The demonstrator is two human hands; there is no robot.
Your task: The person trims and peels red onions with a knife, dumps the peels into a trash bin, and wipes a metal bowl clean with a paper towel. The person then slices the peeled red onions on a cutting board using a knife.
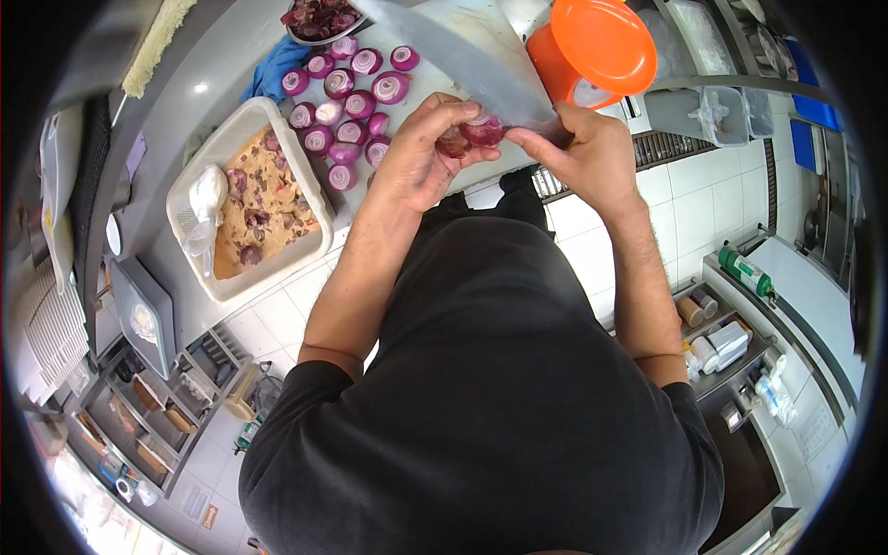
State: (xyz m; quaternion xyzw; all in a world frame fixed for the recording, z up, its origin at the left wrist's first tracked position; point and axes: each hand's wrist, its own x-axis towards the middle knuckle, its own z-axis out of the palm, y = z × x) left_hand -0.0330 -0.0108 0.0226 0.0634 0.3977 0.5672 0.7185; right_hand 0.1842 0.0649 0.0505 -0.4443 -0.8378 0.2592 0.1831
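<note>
My left hand (427, 148) is closed round a red onion (483, 130) whose skin is partly loose. In my right hand (597, 153) is a large knife (476, 69), gripped near the heel of its broad blade. The blade points up and to the left, and my right thumb touches or nearly touches the onion. Below the knife lies a white cutting board (467, 28). Several peeled red onions (389, 87) with trimmed ends stand on and beside the board, left of my hands. The knife's handle is hidden in my right palm.
A white tub (319, 242) with brownish contents and a knotted plastic bag (208, 192) stands at the left. Onion skins fill a bowl (319, 39) at the top, near a blue cloth (276, 67). An orange container (546, 57) with a tilted lid (606, 42) stands right of the board.
</note>
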